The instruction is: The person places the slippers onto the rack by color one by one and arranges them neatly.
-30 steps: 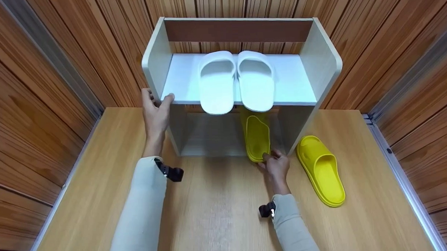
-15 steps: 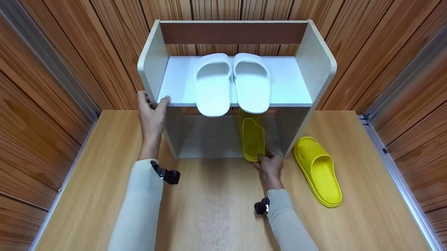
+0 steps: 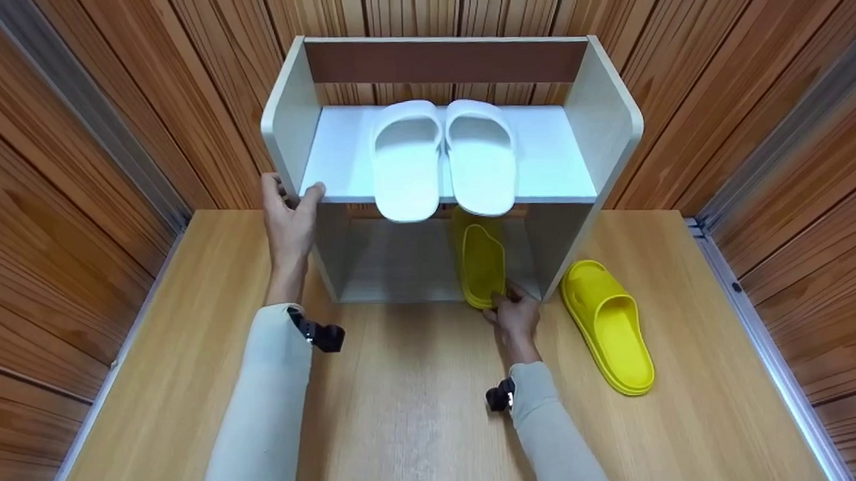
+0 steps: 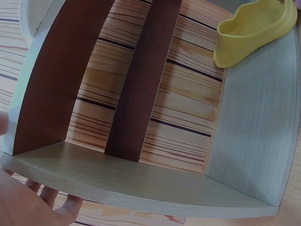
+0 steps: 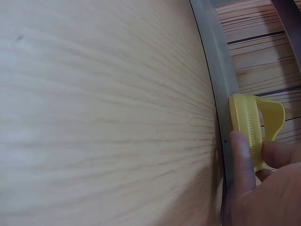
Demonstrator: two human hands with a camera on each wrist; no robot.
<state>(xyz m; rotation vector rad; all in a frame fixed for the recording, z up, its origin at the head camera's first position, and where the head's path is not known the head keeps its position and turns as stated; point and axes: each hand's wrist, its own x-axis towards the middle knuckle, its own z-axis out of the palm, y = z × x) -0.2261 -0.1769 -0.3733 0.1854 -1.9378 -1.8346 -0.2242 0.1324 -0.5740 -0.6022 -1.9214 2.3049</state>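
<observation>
My left hand (image 3: 287,231) grips the left side of a pale two-tier shoe rack (image 3: 604,113), its thumb on the upper shelf's front left corner. In the left wrist view, the fingers (image 4: 70,209) wrap behind the side panel (image 4: 141,188). On the right of the lower shelf sits a yellow slipper (image 3: 483,267), toe inward and partly hidden under the upper shelf. My right hand (image 3: 516,319) pinches its heel end at the shelf's front edge. The right wrist view shows thumb and fingers around the heel of the slipper (image 5: 245,122).
A pair of white slippers (image 3: 406,177) stands on the upper shelf, heels overhanging the front. Another yellow slipper (image 3: 609,327) lies on the wooden floor (image 3: 405,412) right of the rack. Wood-panelled walls (image 3: 772,100) rise behind and on both sides.
The whole head view has shifted slightly, carrying the rack and slippers a little leftward in the picture. Both hands keep their holds, with the pinched slipper in about the same place on the shelf.
</observation>
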